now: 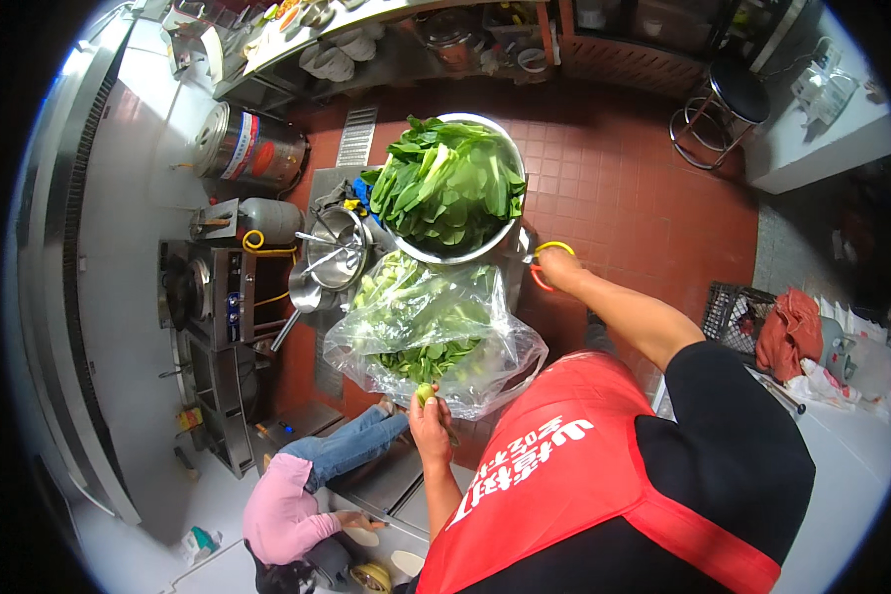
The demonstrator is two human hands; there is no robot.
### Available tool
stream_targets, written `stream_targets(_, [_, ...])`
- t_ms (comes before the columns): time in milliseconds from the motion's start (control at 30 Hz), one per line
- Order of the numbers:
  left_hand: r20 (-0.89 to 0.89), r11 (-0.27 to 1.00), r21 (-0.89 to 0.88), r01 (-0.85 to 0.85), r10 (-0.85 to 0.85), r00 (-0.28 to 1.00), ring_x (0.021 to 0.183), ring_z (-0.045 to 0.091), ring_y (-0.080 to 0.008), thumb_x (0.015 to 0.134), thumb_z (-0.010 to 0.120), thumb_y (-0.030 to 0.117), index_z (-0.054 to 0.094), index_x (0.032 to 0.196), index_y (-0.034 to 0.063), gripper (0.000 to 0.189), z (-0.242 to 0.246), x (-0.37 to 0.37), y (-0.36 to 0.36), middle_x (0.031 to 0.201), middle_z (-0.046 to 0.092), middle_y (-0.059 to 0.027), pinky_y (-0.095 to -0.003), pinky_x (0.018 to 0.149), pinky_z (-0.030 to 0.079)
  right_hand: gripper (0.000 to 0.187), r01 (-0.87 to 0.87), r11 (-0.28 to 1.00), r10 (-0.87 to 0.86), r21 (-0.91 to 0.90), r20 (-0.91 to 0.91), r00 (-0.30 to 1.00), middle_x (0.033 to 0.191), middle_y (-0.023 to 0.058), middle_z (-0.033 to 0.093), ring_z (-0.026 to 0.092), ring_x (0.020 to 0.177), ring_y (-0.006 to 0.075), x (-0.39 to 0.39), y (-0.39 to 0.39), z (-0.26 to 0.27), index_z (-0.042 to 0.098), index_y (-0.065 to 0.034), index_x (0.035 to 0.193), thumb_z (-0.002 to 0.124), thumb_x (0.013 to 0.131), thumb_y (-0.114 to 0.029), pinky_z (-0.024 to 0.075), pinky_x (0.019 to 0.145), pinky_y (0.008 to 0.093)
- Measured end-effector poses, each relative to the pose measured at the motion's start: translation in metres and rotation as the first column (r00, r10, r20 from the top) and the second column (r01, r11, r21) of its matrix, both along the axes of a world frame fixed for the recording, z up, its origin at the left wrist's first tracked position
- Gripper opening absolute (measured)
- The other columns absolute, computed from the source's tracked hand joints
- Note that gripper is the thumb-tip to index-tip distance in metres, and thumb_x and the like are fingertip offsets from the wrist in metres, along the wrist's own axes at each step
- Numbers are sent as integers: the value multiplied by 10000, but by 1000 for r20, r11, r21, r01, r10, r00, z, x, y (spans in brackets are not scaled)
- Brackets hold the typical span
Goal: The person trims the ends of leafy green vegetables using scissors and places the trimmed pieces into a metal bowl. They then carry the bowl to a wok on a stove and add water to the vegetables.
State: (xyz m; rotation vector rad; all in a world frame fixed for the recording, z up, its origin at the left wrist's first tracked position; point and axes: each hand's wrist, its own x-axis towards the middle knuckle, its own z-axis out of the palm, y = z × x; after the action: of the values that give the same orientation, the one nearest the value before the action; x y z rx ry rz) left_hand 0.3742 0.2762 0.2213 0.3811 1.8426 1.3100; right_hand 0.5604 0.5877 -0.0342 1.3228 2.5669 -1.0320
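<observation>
My left hand grips a leafy green vegetable by its pale stem end, just in front of a clear plastic bag. More leafy greens lie inside the bag, partly seen through its film. Out to the right, my right hand is closed round the handles of a pair of scissors, one loop yellow and one red; their metal blades reach toward the basin. Behind the bag stands a large metal basin, heaped with green leaves.
Left of the basin, metal bowls hold utensils, with a long-handled pan alongside. A gas stove and gas cylinder stand farther left. Another person in pink is at lower left. A stool and black crate are right.
</observation>
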Motion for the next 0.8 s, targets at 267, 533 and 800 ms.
stream_targets(267, [-11, 999, 16, -31, 31, 999, 575, 426, -48, 1024, 475, 174, 568, 1192, 47, 230, -5, 18, 20, 742, 526, 8, -195, 511, 339, 228, -166, 986, 166, 23, -5, 986, 995, 238, 723, 714, 951, 381, -79, -3, -35, 738, 16, 930, 536, 872, -73, 584, 807, 468])
stream_targets(533, [-27, 999, -48, -27, 25, 999, 582, 410, -36, 1023, 487, 171, 572, 1191, 42, 227, 8, 20, 63, 745, 512, 27, -188, 517, 320, 333, 252, 966, -174, 60, -570, 803, 1161, 236, 680, 654, 1099, 389, -137, -38, -53, 693, -16, 1111, 441, 939, -150, 505, 970, 466])
stream_targets(800, [-405, 977, -194, 92, -165, 899, 744, 541, -139, 1012, 505, 164, 573, 1282, 3, 321, -5, 0, 193, 864, 593, -49, -289, 676, 449, 205, -249, 959, 148, -137, -507, 849, 950, 258, 656, 641, 941, 444, -49, 15, 2, 648, -13, 945, 534, 777, 15, 521, 819, 509])
